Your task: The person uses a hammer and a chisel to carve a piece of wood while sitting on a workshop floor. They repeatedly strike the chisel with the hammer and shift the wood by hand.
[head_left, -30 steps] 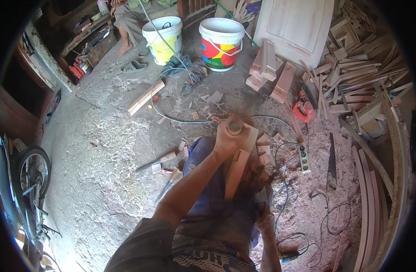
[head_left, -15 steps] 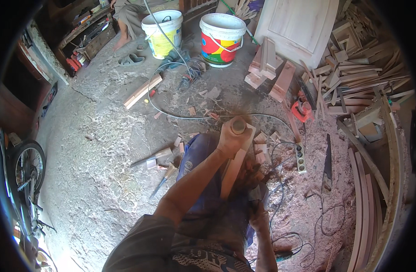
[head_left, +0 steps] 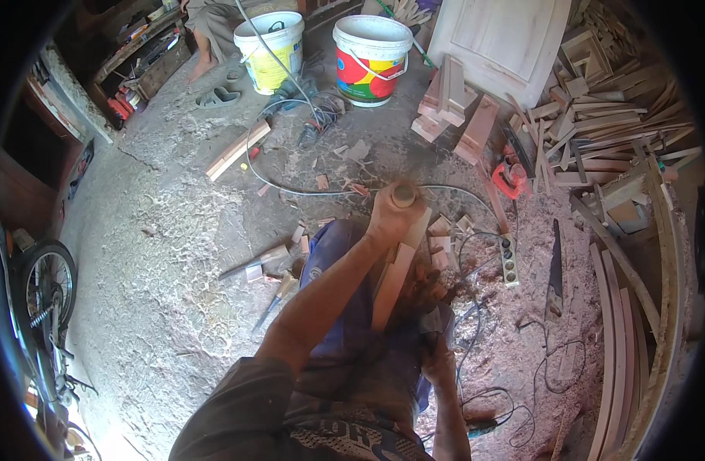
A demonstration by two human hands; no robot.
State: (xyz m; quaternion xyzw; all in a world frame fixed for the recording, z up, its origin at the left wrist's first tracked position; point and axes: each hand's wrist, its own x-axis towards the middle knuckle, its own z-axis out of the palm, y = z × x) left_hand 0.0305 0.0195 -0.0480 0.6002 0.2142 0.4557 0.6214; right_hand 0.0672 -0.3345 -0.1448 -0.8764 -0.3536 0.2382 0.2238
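My left hand (head_left: 391, 215) is closed round an upright cylindrical handle with a round wooden end (head_left: 402, 195), over a pale board (head_left: 395, 286) that lies slanting across my blue-clad leg (head_left: 335, 257). The handle's lower end is hidden. My right hand (head_left: 438, 361), lower and to the right, is closed on a greyish tool (head_left: 435, 326), whose shape is lost in a dark blur beside the board. Small wood offcuts (head_left: 441, 246) lie beyond the board. On the left, a chisel (head_left: 276, 300) and another long-handled tool (head_left: 256, 261) rest on the floor.
Two buckets (head_left: 372, 65) stand ahead, near coiled cables and a seated person's bare foot (head_left: 199, 69). A panel (head_left: 498, 46), timber pile (head_left: 606, 107), red power tool (head_left: 510, 177), power strip (head_left: 508, 261) and saw (head_left: 554, 269) are to the right. A wheel (head_left: 45, 284) is at left.
The surroundings have shifted slightly up and left in the picture. My left hand appears higher in it, still closed on the handle; my right hand keeps its grip on the greyish tool.
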